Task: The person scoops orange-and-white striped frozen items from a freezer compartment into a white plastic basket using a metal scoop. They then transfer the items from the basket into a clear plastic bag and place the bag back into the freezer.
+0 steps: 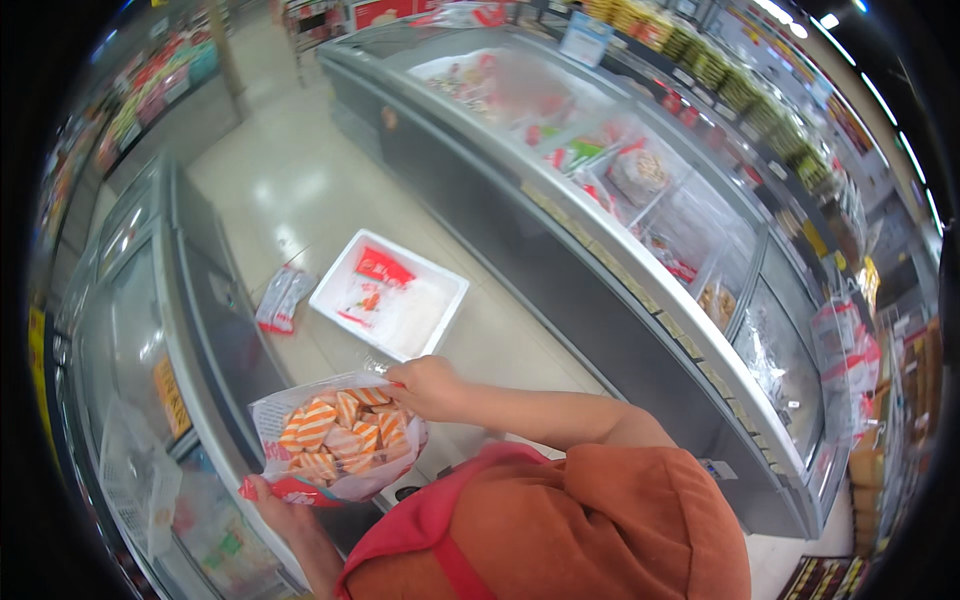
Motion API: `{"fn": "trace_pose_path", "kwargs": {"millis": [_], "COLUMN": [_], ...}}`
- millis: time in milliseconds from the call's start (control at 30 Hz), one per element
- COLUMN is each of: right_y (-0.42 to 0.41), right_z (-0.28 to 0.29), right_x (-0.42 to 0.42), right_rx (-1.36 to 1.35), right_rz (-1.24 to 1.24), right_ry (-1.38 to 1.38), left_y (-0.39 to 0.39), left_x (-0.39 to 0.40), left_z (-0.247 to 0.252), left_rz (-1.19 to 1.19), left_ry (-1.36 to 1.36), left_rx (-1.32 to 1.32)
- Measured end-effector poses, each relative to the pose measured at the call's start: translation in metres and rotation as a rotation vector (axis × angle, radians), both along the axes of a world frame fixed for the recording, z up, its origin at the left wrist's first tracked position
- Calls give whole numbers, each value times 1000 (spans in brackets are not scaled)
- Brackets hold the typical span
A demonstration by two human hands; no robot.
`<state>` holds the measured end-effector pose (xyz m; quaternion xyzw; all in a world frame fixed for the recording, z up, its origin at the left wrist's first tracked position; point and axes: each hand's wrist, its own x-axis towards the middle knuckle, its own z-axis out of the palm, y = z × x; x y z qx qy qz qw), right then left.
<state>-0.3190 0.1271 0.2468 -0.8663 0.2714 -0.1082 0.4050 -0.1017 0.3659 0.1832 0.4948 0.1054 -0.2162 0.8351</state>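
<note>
A plastic bag (262, 420) is spread wide between my hands, its top gaping. Inside it lie many orange-and-white striped food pieces (341, 431). My left hand (276, 508) grips the bag's lower left edge, by a red printed part. At the upper right edge, my right hand (429, 386) pinches the rim. Beyond the bag, a white foam box (429, 346) stands uncovered on the floor. A red-printed plastic bag (381, 268) rests in that box, beside white, frost-like material. Left of the box, a clear and red plastic package (285, 298) lies on the tiles.
On my left runs a chest freezer (161, 277), with a white plastic basket (139, 480) at its near part. A longer chest freezer (517, 232) lines the right side, holding bagged goods under glass. Tiled floor (277, 180) stretches between them. Packaged goods (705, 67) fill a shelf behind.
</note>
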Motion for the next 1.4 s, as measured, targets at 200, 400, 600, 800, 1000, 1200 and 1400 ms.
{"fn": "trace_pose_path", "kwargs": {"millis": [200,400,600,800,1000,1200,1400], "right_y": [-66,-115,-165,-232,-298,-372,-455], "right_z": [16,0,15,27,37,47,28], "right_x": [-101,-174,-230,-264,-279,-289,-271], "right_rx": [-2,-34,107,101,-106,-271,-354], "right_rz": [-151,-434,-653,-793,-848,-747,-638], "right_ry": [81,21,2,41,81,-107,-216], "left_y": [-119,-242,-366,-493,-606,-707,-797], "left_x": [-40,-84,-118,-159,-172,-185,-166], "left_z": [10,33,23,23,41,80,90], "left_rz": [-218,-426,-607,-768,-864,-861,-822], "left_ry": [-15,2,0,59,-55,-151,-204], "left_rx": [73,78,83,61,32,-70,-136]}}
